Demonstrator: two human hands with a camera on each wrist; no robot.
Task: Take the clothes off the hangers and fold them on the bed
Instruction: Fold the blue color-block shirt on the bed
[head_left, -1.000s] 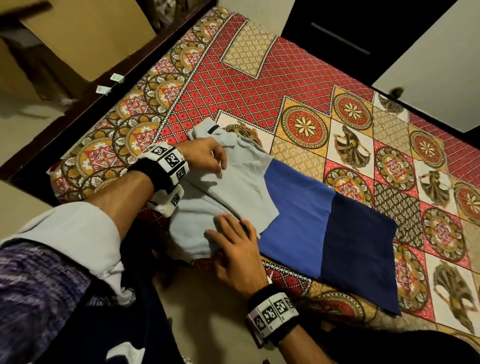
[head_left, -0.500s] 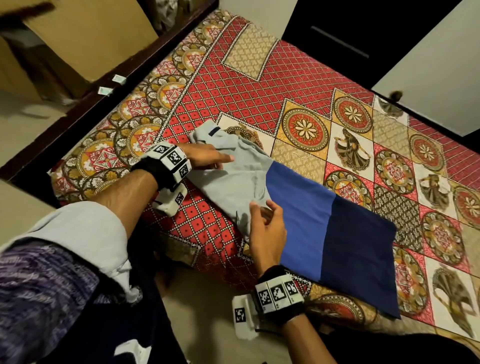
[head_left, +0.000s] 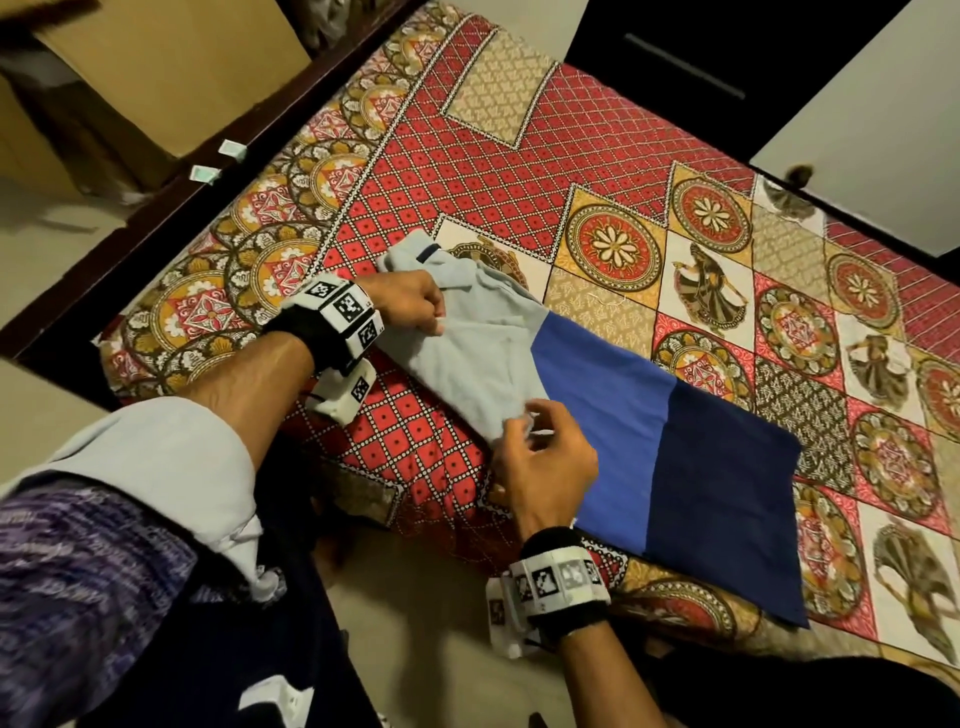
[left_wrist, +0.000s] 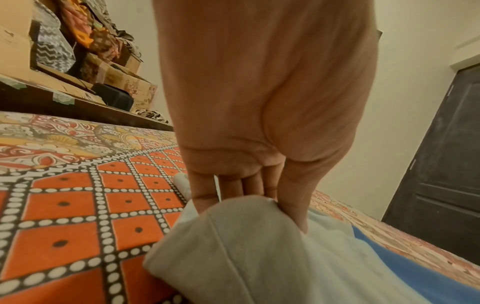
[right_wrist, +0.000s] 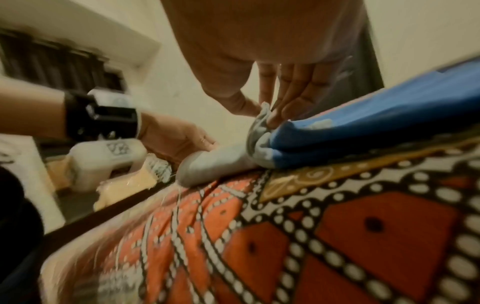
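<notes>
A shirt in pale grey, blue and navy bands (head_left: 613, 395) lies flat near the front edge of the patterned bed (head_left: 519, 119). My left hand (head_left: 410, 304) grips a bunched fold of the grey shoulder part (left_wrist: 233, 242) by the collar end. My right hand (head_left: 540, 457) pinches the grey cloth's near edge (right_wrist: 262, 119) between thumb and fingers, where grey meets blue. The grey sleeve is folded in over the body. No hanger is in view.
A dark wooden bed frame (head_left: 171, 208) runs along the left, with cardboard boxes (head_left: 171, 67) beyond it. A dark door (left_wrist: 446, 164) stands past the far side of the bed. Bare floor (head_left: 431, 623) lies below my arms.
The grey sleeve that hung over the bed edge has been folded up onto the shirt. My right hand went from pressing flat to pinching the edge; my left hand closed round the shoulder cloth.
</notes>
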